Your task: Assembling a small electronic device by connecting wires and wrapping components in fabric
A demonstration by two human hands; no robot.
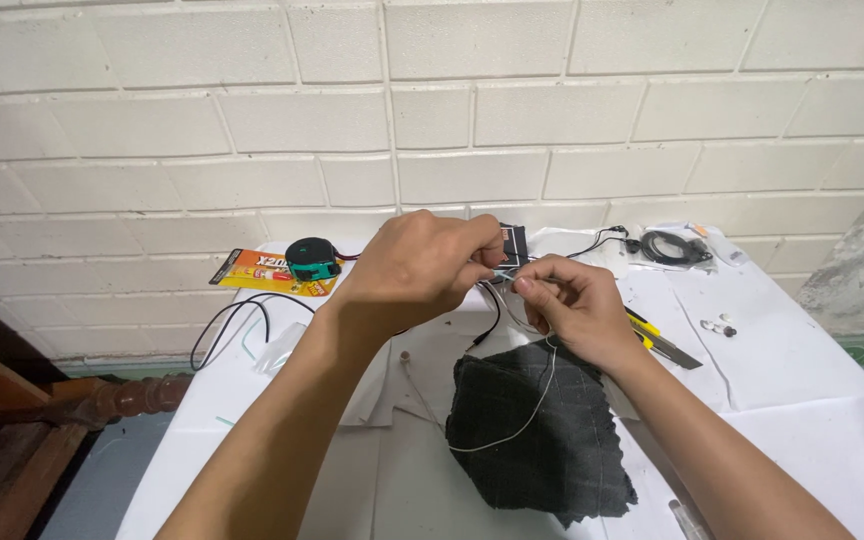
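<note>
Thin white wire (537,400), pinched at mid-frame between the fingertips of both the left hand (417,270) and right hand (572,305), trails loose over the dark cloth (537,440) on the desk (792,400), its end seemingly unfinished.

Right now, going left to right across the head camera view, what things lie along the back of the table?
Orange flat packet → green and black tape measure → left hand → right hand → coiled black cable in a clear bag
</note>
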